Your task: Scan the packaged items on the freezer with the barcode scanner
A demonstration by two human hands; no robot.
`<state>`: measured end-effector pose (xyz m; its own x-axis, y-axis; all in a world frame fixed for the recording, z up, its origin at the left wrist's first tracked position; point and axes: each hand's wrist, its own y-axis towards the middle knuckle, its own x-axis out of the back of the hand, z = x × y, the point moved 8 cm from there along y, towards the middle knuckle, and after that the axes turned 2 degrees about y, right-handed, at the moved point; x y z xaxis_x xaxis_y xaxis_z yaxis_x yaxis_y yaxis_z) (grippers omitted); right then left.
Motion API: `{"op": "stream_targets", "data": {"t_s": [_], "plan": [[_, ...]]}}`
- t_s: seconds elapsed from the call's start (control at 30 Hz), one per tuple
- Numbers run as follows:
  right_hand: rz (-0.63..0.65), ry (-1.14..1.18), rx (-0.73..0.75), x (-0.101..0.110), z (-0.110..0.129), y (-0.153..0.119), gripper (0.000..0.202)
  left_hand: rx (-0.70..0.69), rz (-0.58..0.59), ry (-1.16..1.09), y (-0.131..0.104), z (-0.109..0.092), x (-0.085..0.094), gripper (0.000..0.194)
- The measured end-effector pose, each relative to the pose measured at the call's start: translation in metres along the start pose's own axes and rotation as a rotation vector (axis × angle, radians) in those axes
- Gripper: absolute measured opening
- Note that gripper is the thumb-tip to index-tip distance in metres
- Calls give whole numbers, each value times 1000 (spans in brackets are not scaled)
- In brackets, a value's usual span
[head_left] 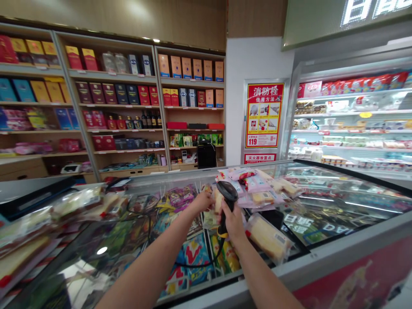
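In my right hand (234, 221) is a black barcode scanner (228, 192) with a yellow band at its base; its dark cable (209, 264) loops down to the left. My left hand (205, 201) is closed at the edge of a clear-wrapped pale bread pack (218, 201), partly hidden behind the scanner. Beyond and right of my hands lies a pile of pink-and-white bags (257, 182) with bread packs among them. Nearer on the right, a wrapped bread loaf (269, 236) with a barcode label rests on the freezer's glass top.
The chest freezer (322, 253) with frozen packs under glass stretches across in front of me. More wrapped bread (28, 229) is stacked at the left. Shelves of boxed bottles (119, 94) stand behind, and a lit cooler (350, 116) is at the right.
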<state>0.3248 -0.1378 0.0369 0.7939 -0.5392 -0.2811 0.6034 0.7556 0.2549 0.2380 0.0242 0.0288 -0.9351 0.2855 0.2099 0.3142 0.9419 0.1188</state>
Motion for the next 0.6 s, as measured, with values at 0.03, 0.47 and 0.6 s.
{"op": "stream_targets", "data": {"t_s": [0.03, 0.47, 0.6], "plan": [[4, 17, -18, -1, -3, 1, 46, 9, 18, 76, 1, -4, 17, 9], [454, -157, -176, -101, -24, 11, 44, -167, -339, 1052, -18, -23, 188, 26], [533, -236, -221, -118, -37, 5, 40, -198, -365, 1055, -20, -19, 186, 27]]}}
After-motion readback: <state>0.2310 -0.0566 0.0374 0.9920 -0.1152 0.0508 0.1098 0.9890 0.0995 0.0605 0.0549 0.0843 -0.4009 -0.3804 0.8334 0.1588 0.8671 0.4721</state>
